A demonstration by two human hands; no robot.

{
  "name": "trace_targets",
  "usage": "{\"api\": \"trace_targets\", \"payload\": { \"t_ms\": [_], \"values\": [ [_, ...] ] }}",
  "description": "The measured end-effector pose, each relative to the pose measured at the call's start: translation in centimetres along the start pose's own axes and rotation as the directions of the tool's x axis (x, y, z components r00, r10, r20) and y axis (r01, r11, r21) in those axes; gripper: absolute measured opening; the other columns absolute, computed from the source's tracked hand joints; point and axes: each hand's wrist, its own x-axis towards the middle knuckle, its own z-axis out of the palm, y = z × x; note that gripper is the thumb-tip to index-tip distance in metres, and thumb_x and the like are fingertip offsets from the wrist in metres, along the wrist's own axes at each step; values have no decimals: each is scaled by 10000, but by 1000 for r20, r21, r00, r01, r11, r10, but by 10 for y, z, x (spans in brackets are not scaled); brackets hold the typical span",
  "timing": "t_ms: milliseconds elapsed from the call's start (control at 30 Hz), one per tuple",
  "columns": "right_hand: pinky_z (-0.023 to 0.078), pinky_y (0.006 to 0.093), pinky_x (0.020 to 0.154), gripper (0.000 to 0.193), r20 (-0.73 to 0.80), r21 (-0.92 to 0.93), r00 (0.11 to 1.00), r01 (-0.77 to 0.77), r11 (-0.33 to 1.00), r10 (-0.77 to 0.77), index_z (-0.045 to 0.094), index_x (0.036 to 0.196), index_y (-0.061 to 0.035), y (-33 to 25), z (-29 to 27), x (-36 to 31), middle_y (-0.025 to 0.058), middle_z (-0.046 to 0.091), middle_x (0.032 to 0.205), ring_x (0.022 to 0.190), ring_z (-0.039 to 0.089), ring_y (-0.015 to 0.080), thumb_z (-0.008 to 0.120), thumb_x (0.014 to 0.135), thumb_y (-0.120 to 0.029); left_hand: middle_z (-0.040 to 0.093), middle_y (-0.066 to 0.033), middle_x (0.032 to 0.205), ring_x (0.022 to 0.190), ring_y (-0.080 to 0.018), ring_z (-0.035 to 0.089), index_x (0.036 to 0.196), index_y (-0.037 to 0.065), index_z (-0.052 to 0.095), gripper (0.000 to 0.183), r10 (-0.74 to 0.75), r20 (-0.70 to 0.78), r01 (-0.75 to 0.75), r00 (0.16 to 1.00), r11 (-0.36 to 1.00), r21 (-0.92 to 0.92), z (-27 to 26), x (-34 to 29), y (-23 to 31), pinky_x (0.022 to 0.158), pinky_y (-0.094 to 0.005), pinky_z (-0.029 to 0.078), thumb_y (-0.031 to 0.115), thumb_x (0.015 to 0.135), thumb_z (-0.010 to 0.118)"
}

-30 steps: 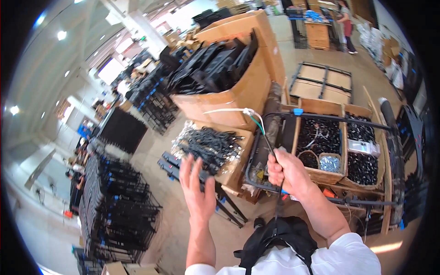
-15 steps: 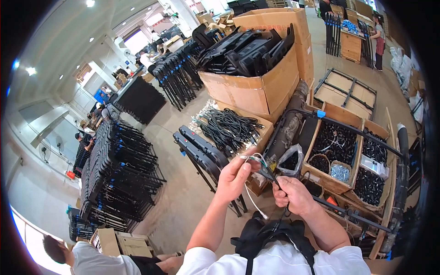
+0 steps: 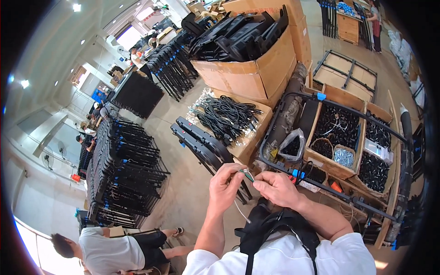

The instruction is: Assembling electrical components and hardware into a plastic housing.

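Right now, both hands are pinched closed on a thin cable [image 3: 248, 175], whose green section shows in the small gap between them. The left hand [image 3: 225, 184] grips one side with its thumb and fingertips, near a pale end, while the right hand [image 3: 278, 189] grips the other side, fingers curled. A white lead [image 3: 241, 212] dangles below the left hand, its tip hanging near the black bag [image 3: 277, 233] worn at the person's front, just under the hands.

Beyond the left hand stand black folded frames [image 3: 204, 143]. Farther ahead of the hands, a heap of dark cables [image 3: 224, 118] lies on a cardboard box [image 3: 251, 149], and behind that a large carton [image 3: 229, 75] holds black plastic parts [image 3: 245, 41]. To the right of the hands, wooden crates [image 3: 331, 168] hold many small black pieces [image 3: 337, 120], with a black tubular frame [image 3: 348, 110] passing over them. Well apart, below and left of the left hand, is another person [image 3: 112, 250] in a light shirt.
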Motion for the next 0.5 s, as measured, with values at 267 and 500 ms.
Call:
{"api": "trace_targets", "payload": {
  "t_ms": [267, 500],
  "values": [
    [329, 204, 448, 323, 291, 373, 955, -67, 926, -48, 651, 1037, -39, -49, 14, -3, -47, 519, 648, 504, 437, 34, 510, 1135, -312, 730, -99, 1001, 821, -207, 729, 1051, 31, 673, 206, -250, 26, 189, 968, 654, -733, -27, -19, 32, 763, -328, 592, 137, 942, 812],
    [343, 234, 429, 316, 306, 376, 949, -46, 925, -78, 617, 1014, -32, -58, 48, 0, -9, 523, 627, 459, 438, 68, 478, 1142, -286, 688, -132, 1088, 864, -241, 736, 1147, 59, 547, 144, -248, -92, 34, 964, 462, -886, -28, -25, 56, 754, -397, 622, 156, 1071, 620]
  ]
}}
